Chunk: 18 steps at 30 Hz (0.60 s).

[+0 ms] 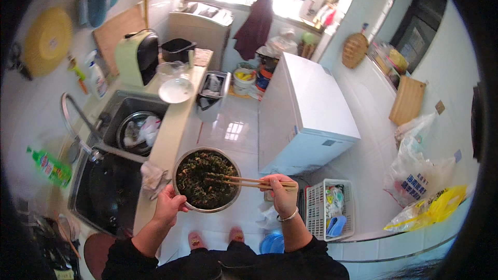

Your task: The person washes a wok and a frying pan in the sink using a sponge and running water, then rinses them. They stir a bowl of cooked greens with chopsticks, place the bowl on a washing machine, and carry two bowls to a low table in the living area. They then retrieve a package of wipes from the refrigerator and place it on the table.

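Observation:
My left hand [168, 205] grips the rim of a round metal bowl [235, 198], with the thumb over the near left edge. Dark green chopped filling [202, 192], flecked with lighter bits, fills the bowl. A pair of wooden chopsticks [249, 182] is held in my right hand [283, 196], which wears a bracelet at the wrist. Their tips rest in the filling near the bowl's middle. The bowl is held up above the tiled floor, just right of the counter edge.
To the left, a double sink [105, 186] with a curved faucet [70, 116] is set in the counter [165, 136]; a cloth [152, 175] hangs at its edge. A white chest freezer [311, 97] stands ahead right. Near my right arm is a white plastic basket [317, 221].

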Each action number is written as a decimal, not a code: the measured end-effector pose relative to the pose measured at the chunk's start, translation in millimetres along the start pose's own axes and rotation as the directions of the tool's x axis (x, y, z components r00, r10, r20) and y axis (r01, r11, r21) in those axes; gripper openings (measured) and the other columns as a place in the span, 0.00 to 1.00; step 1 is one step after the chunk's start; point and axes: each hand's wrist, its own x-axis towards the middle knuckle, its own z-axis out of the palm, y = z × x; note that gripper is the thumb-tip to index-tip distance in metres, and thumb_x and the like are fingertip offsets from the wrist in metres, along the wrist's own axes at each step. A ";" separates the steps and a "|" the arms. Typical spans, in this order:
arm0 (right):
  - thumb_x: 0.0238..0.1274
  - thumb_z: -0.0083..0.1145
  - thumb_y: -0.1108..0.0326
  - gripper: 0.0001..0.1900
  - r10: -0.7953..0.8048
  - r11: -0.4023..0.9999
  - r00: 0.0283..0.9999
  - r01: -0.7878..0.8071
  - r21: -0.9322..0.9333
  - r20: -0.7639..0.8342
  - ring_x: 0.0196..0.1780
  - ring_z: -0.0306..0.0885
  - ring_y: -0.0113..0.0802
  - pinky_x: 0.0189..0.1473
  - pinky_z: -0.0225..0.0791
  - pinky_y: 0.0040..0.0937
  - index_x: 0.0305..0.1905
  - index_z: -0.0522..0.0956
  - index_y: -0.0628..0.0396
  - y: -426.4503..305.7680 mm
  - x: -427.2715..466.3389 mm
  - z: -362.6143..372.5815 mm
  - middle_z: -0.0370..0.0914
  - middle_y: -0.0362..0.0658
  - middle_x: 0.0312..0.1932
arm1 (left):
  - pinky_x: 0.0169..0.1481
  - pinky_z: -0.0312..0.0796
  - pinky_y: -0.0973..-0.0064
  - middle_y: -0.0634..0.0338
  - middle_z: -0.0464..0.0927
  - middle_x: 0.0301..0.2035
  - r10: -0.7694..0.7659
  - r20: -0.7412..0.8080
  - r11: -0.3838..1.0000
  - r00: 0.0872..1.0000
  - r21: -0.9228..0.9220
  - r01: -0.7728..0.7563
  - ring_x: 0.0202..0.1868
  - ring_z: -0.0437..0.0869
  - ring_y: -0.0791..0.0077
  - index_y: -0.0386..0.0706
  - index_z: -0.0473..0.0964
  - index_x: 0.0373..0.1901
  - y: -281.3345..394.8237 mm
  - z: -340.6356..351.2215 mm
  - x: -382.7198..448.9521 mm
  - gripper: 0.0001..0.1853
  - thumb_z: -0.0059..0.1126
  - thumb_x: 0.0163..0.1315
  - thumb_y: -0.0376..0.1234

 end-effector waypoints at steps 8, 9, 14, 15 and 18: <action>0.65 0.52 0.67 0.11 -0.022 0.988 0.997 0.033 0.148 -0.075 0.33 0.81 0.33 0.36 0.76 0.29 0.36 0.79 0.65 1.6 100.5 -113.5 0.81 0.48 0.32 | 0.21 0.73 0.79 0.56 0.76 0.27 -0.076 0.030 0.996 0.997 0.055 0.074 0.22 0.79 0.72 0.37 0.69 0.34 -6.0 128.7 112.6 0.08 0.52 0.51 0.22; 0.65 0.53 0.67 0.11 -0.020 0.990 0.997 0.029 0.135 -0.068 0.33 0.81 0.33 0.36 0.76 0.29 0.36 0.80 0.65 -0.3 111.9 -122.0 0.81 0.48 0.31 | 0.21 0.73 0.79 0.56 0.76 0.27 -0.098 0.008 0.991 0.995 0.088 0.097 0.22 0.79 0.71 0.37 0.69 0.34 -0.7 140.5 118.5 0.08 0.52 0.51 0.22; 0.65 0.53 0.66 0.12 -0.040 0.994 0.998 0.044 0.098 -0.045 0.33 0.81 0.32 0.36 0.76 0.28 0.35 0.80 0.65 -1.6 183.2 -168.4 0.81 0.48 0.30 | 0.21 0.72 0.81 0.57 0.77 0.26 -0.055 -0.016 0.997 0.998 0.044 0.056 0.21 0.79 0.72 0.38 0.69 0.35 7.4 194.7 170.5 0.08 0.51 0.52 0.23; 0.65 0.52 0.66 0.11 -0.044 0.993 0.998 0.049 0.106 -0.043 0.32 0.80 0.32 0.35 0.76 0.29 0.35 0.79 0.65 0.4 194.3 -173.3 0.81 0.48 0.30 | 0.21 0.72 0.81 0.57 0.77 0.26 -0.053 -0.025 0.998 0.998 0.033 0.054 0.21 0.79 0.72 0.38 0.69 0.35 7.7 200.8 182.1 0.08 0.51 0.52 0.23; 0.66 0.51 0.67 0.11 -0.053 0.985 0.997 0.063 0.163 -0.064 0.30 0.79 0.33 0.34 0.75 0.30 0.35 0.78 0.65 7.9 228.3 -181.0 0.80 0.50 0.31 | 0.21 0.72 0.81 0.57 0.77 0.26 -0.079 -0.062 0.997 0.995 0.021 0.081 0.21 0.80 0.72 0.38 0.68 0.36 8.8 212.7 213.0 0.09 0.51 0.52 0.23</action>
